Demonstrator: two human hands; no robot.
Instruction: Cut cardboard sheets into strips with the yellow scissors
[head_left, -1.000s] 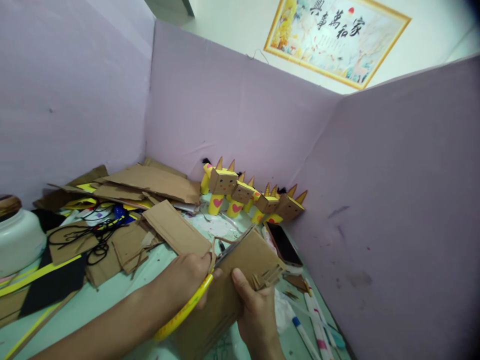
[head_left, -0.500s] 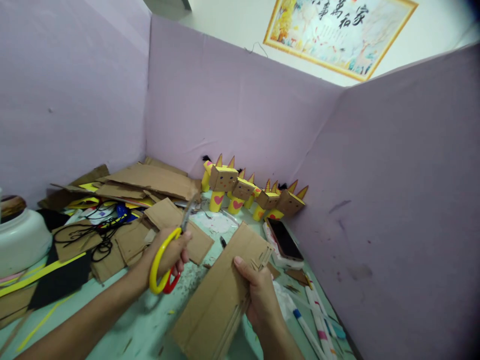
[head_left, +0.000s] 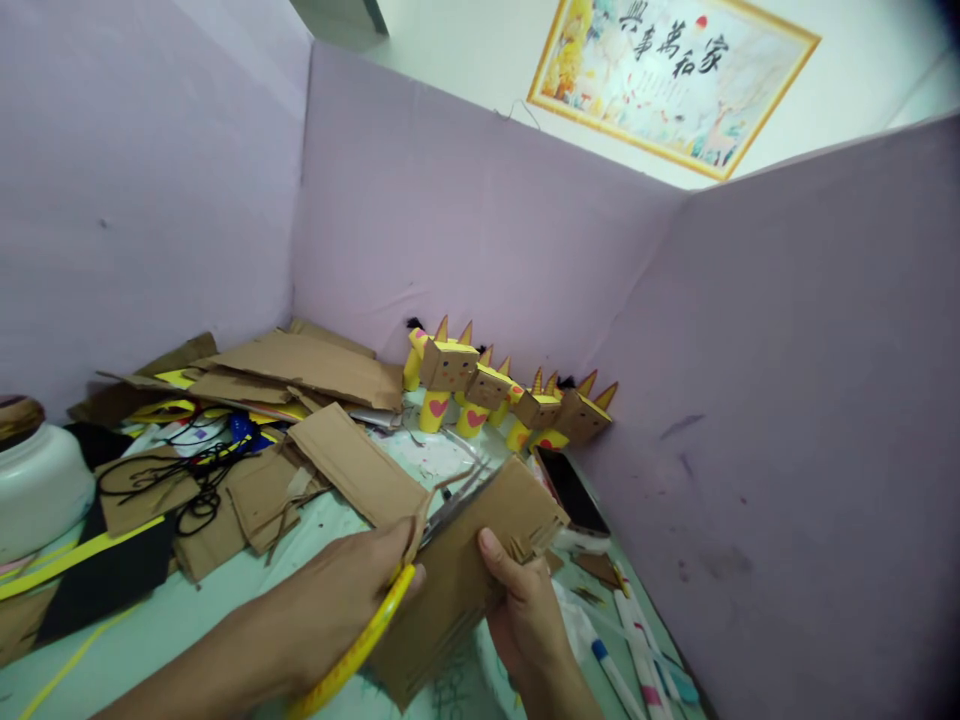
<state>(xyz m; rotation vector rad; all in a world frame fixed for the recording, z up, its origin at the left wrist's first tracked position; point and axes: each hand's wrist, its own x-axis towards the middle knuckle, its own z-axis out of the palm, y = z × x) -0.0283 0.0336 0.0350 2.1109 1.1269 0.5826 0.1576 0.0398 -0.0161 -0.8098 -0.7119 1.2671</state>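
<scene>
Brown corrugated cardboard, a flat rectangular panel (head_left: 465,575), sits low over the pale green surface (head_left: 225,590), pinched at its near edge by my right hand (head_left: 525,610). Half a second ago my left hand (head_left: 345,595) held the yellow-handled scissors (head_left: 390,600) lifted clear to the left; now it has swung back, fingers closed through the loops, blades laid along the panel's top edge, where a thin strip curls away. I judge another cut is starting. The little cardboard box figures (head_left: 510,395) stand unmoved at the lilac partition (head_left: 480,230).
</scene>
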